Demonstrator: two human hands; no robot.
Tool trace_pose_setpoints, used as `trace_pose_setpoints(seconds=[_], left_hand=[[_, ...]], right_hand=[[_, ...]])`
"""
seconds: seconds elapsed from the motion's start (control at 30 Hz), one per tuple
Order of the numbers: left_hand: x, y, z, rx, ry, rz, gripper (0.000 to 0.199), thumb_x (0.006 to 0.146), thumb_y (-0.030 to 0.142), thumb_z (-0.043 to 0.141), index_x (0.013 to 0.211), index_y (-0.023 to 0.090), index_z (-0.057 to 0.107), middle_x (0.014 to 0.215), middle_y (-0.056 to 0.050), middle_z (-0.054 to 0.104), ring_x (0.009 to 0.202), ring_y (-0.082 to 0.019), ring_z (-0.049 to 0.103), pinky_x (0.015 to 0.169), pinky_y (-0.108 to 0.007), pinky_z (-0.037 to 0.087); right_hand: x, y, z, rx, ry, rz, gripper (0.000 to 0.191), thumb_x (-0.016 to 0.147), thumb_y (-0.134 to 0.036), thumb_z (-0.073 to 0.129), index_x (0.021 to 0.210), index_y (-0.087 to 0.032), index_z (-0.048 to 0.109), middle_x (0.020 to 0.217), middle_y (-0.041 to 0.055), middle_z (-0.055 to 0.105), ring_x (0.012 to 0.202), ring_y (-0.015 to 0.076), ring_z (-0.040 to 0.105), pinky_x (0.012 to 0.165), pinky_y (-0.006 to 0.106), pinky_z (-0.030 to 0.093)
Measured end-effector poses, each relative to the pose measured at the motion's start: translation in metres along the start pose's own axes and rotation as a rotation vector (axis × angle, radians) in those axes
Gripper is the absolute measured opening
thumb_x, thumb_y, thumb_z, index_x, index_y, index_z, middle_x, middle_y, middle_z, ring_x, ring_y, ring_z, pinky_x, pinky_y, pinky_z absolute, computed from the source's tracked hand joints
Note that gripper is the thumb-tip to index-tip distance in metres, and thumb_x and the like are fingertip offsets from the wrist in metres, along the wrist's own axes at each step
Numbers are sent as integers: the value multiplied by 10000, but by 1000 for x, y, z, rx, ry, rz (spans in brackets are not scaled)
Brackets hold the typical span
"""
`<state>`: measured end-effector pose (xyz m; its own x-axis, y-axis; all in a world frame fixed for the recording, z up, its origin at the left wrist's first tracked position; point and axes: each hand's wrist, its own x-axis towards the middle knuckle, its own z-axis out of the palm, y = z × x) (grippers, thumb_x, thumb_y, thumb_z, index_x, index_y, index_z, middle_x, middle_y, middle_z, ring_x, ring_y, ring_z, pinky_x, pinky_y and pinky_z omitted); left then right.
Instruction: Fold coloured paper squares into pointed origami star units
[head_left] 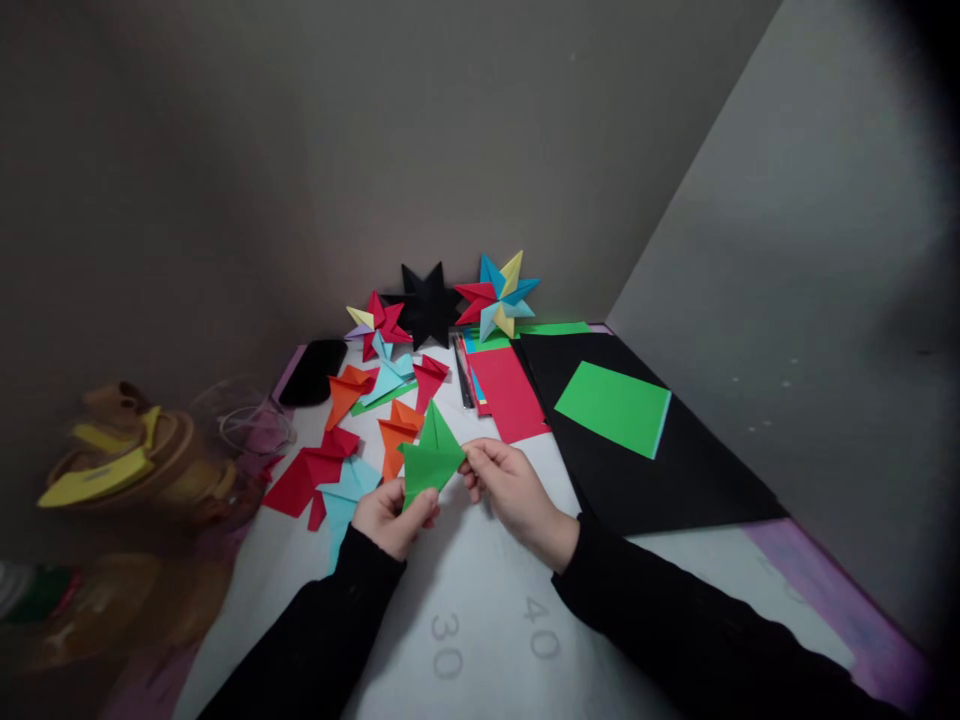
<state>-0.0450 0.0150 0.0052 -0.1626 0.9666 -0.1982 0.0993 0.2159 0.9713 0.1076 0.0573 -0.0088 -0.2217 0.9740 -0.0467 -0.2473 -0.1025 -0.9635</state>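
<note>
A folded piece of green paper (433,456) is held up over the white table between my hands. My left hand (397,515) grips its lower edge, thumb on the front face. At its right corner, my right hand (510,485) pinches the tip between thumb and fingers. Just behind and left of the green piece lie an orange folded paper (396,436), a light blue folded paper (349,490) and a red folded paper (307,478). Further back are another orange piece (349,392) and a light blue one (390,376).
Paper stars stand against the wall: a black one (427,305), a multicoloured one (499,296) and a smaller red one (382,325). Green sheets (615,408) lie on a black board (675,490) at right, beside red paper (510,395). A phone-like black object (313,372) lies back left.
</note>
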Motion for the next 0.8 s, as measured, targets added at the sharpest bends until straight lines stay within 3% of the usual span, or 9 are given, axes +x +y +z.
trace_pose_setpoints(seconds=[0.1,0.27,0.47,0.7,0.8], left_hand=[[0,2,0,8,20,5,321,601,441,679,556,142,569,429,18,559,344,-64,371,360,-183,255],[-2,2,1,41,1,45,300,616,433,670,543,157,578,439,19,560,359,-76,392,369,-201,270],[-6,0,8,17,-48,53,296,617,434,679,548,161,585,442,9,572,373,-88,433,384,-206,320],[-2,-9,8,12,23,85,297,657,431,653,580,149,595,426,26,540,369,-81,419,373,-198,316],[-1,-14,9,21,1,102,304,663,434,647,596,141,599,439,26,542,378,-76,414,376,-191,302]], right_hand=[[1,-2,-1,-15,18,-15,218,793,-384,556,803,-169,596,636,-18,535,464,80,456,404,198,330],[-2,-9,0,-170,-3,-33,208,809,-331,541,667,-191,482,526,-59,425,421,75,360,398,203,259],[-5,-7,0,-296,69,-205,264,856,-358,458,641,-207,433,560,-43,390,514,109,350,463,226,287],[-11,8,12,-59,-94,-5,241,755,-395,610,688,-183,515,564,-38,487,494,97,417,466,224,319],[-15,11,18,-49,-56,49,265,717,-387,644,633,-179,502,527,-46,490,460,87,399,434,219,295]])
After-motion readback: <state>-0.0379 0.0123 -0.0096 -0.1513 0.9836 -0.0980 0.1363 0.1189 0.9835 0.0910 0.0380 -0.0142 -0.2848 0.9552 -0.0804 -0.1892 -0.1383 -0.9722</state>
